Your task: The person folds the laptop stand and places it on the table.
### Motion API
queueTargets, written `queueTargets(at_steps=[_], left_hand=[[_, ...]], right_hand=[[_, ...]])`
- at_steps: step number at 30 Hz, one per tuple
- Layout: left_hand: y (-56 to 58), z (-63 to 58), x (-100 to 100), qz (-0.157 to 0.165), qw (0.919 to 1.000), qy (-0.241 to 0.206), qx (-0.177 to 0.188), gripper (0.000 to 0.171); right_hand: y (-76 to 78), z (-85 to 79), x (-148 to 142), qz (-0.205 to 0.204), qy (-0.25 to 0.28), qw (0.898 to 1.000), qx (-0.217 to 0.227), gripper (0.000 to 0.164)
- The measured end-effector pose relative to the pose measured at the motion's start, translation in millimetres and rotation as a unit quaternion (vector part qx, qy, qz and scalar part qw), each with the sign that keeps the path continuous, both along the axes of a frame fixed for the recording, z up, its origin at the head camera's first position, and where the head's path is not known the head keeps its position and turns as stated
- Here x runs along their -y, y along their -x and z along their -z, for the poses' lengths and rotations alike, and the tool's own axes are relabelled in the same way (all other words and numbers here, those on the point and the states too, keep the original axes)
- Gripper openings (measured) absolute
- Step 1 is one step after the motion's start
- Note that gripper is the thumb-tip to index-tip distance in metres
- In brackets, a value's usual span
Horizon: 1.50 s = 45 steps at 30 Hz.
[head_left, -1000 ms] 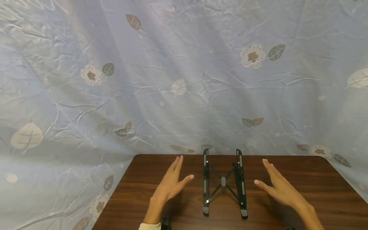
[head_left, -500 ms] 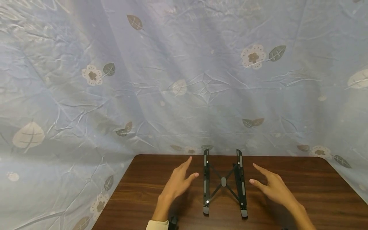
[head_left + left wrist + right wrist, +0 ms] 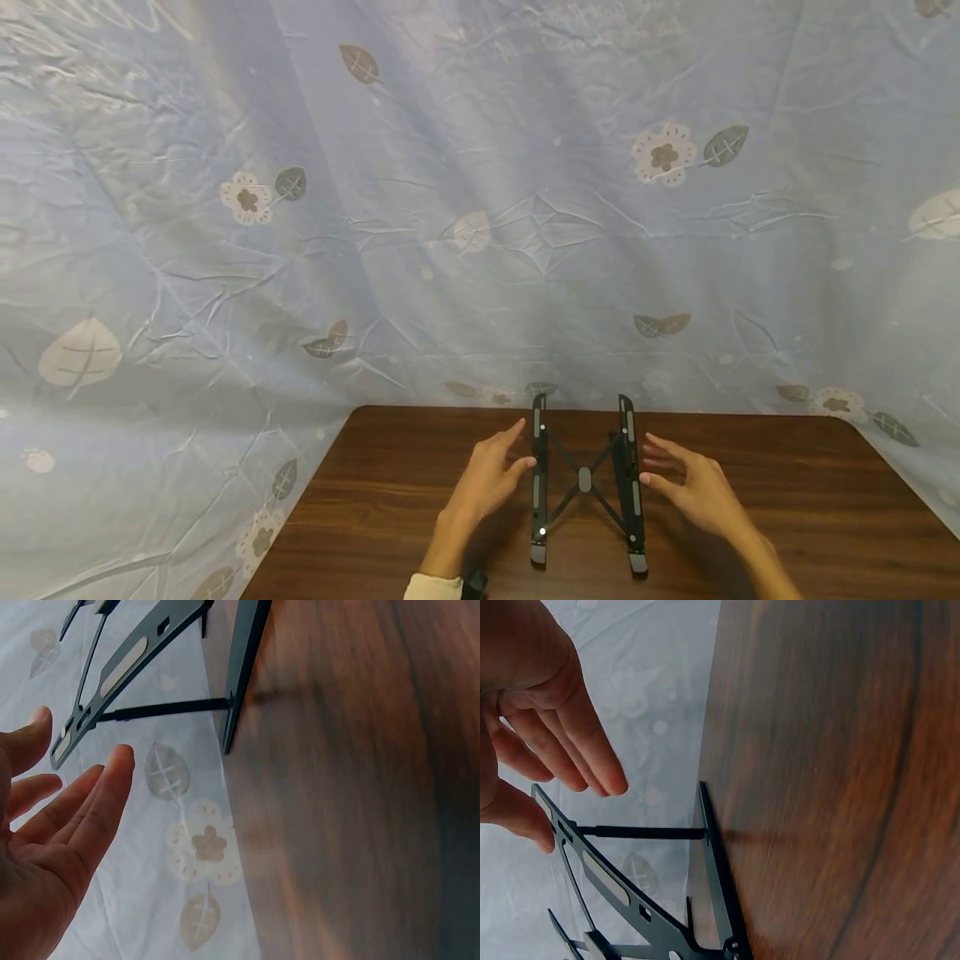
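A black folding laptop stand (image 3: pixel 585 480) stands unfolded on the wooden table, its two side rails joined by crossed bars with a grey hub. My left hand (image 3: pixel 486 479) is beside the left rail, fingers extended and thumb tip right at the rail in the head view. On the other side, my right hand (image 3: pixel 697 492) has its thumb and fingertips close by the right rail. Both wrist views show the stand's sloping side arm (image 3: pixel 124 671) raised on a strut above its base. Neither hand grips anything; the fingers are loosely spread.
The dark brown table (image 3: pixel 787 500) extends to both sides of the stand. Behind its far edge hangs a pale blue-grey curtain (image 3: pixel 480 292) printed with leaves and flowers, which also drapes down along the left side.
Both hands have moved inward toward the laptop stand, the left one going right and the right one going left. The stand has stayed in place.
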<state>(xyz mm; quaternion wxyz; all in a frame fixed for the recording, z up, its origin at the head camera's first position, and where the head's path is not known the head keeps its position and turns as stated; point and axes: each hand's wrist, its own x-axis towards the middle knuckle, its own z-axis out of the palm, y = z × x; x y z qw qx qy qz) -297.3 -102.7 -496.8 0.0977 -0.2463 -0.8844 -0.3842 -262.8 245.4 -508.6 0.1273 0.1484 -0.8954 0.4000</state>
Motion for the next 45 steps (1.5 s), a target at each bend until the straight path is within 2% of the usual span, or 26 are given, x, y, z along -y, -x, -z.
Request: queueTargets(at_steps=[11,19,25,35,45], left_hand=[[1.7,11.2,-13.3,0.000,0.9987,-0.034,0.038,0.066],[0.1,11.5,-13.7,0.017,0.9946,-0.068,0.077,0.075],[-0.8,10.0,-11.9,0.026,0.9907,-0.087,0.101,0.080],[-1.4,9.7,-12.3,0.029,0.9865,-0.110,0.118,0.082],[-0.3,12.1,-12.1,0.034,0.9870,-0.109,0.113,0.081]], right_hand=[[-0.3,8.4,12.5,-0.006,0.042,0.999,0.030,0.071],[-0.4,11.5,18.1,0.009,0.083,0.996,0.031,0.071],[0.8,9.9,19.5,0.012,0.095,0.995,0.037,0.070],[2.1,10.8,19.6,0.014,0.098,0.994,0.038,0.070],[0.7,11.9,20.6,0.009,0.110,0.993,0.040,0.070]])
